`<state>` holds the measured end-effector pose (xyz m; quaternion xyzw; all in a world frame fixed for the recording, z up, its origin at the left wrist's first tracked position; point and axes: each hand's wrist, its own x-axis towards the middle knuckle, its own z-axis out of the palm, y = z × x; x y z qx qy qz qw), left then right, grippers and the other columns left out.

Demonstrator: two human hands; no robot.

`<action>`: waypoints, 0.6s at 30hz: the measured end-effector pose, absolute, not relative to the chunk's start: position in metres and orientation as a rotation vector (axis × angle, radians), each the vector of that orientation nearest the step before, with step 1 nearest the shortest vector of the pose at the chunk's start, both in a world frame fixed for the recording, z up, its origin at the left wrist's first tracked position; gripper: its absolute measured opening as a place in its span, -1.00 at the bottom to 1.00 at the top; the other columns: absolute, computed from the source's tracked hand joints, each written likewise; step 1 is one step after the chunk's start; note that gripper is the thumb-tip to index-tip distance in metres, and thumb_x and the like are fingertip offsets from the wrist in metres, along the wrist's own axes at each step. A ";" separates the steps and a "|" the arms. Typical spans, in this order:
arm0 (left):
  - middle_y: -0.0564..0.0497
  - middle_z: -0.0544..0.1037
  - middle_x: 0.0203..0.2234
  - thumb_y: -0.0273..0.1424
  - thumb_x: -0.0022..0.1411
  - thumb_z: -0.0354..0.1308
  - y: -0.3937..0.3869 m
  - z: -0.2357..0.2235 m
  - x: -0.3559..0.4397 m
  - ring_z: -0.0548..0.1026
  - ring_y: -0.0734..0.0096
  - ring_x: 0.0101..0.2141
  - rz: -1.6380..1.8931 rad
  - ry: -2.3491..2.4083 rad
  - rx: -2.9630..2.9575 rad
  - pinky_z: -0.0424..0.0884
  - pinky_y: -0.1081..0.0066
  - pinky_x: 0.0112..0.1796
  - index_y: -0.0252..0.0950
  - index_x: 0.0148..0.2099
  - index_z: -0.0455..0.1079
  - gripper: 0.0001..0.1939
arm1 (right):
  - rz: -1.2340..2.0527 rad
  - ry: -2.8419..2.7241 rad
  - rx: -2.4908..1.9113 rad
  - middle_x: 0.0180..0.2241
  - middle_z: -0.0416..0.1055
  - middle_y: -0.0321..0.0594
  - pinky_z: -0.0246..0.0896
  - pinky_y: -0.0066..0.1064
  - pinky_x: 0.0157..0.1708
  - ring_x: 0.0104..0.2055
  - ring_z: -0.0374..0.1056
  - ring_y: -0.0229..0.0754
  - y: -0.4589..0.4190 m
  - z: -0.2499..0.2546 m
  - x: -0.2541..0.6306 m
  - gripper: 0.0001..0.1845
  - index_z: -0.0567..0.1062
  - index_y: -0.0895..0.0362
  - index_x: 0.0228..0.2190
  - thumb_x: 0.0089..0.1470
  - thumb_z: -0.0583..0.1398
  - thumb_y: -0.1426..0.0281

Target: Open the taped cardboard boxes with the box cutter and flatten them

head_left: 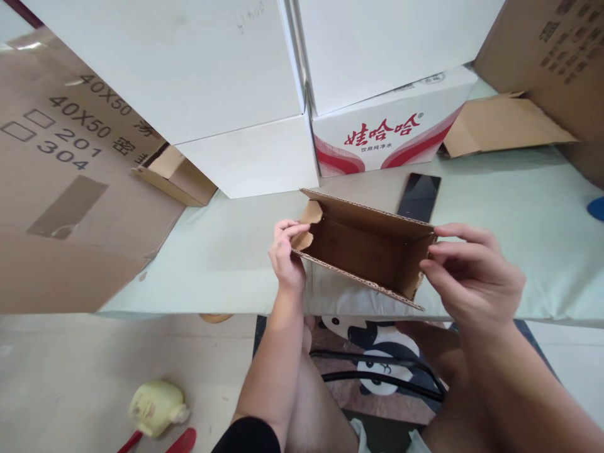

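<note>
A small brown corrugated cardboard box point(363, 248) hangs open-topped above the near edge of a pale green table point(226, 251). My left hand point(285, 258) pinches the box's left end, fingers curled over its small flaps. On the other side, my right hand point(472, 277) grips the right end, fingertips pressed on the side wall. The box's inside looks empty.
Large white cartons point(212, 82) and a carton with red printed characters point(391, 135) stand at the back. A black phone point(419, 196) lies behind the box. Flat brown cardboard point(70, 189) leans at left, more cardboard point(500, 123) at right. A yellow toy point(153, 409) lies on the floor.
</note>
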<state>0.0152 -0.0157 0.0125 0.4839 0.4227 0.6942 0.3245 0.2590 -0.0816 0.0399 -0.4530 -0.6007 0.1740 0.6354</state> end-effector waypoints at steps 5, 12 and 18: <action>-0.09 0.46 -0.20 0.01 0.32 -0.01 -0.015 0.010 0.016 0.45 0.19 -0.09 1.822 1.073 1.297 0.35 0.16 0.07 -0.19 -0.27 0.67 -0.48 | 0.434 -1.310 -1.048 -0.22 0.32 -0.24 0.32 -0.28 -0.44 -0.31 0.41 -0.20 -0.076 0.038 0.257 -0.79 0.43 0.00 -0.34 0.05 0.36 0.44; -0.09 0.47 -0.20 -0.01 0.32 0.00 -0.012 0.007 0.015 0.45 0.20 -0.08 1.826 1.069 1.312 0.34 0.18 0.07 -0.17 -0.24 0.68 -0.50 | 0.511 -1.429 -0.967 -0.44 0.36 -0.30 0.41 -0.15 -0.20 -0.33 0.42 -0.15 -0.075 0.047 0.255 -0.81 0.37 0.00 -0.40 0.14 0.25 0.50; -0.10 0.47 -0.22 0.08 0.30 -0.01 -0.012 0.010 0.017 0.47 0.18 -0.09 1.816 1.131 1.299 0.38 0.16 0.05 -0.20 -0.27 0.67 -0.43 | 0.421 -1.755 -1.060 -0.33 0.56 -0.24 0.38 -0.05 -0.04 -0.06 0.52 0.02 -0.070 0.048 0.259 -0.89 0.47 0.00 -0.35 0.14 0.22 0.48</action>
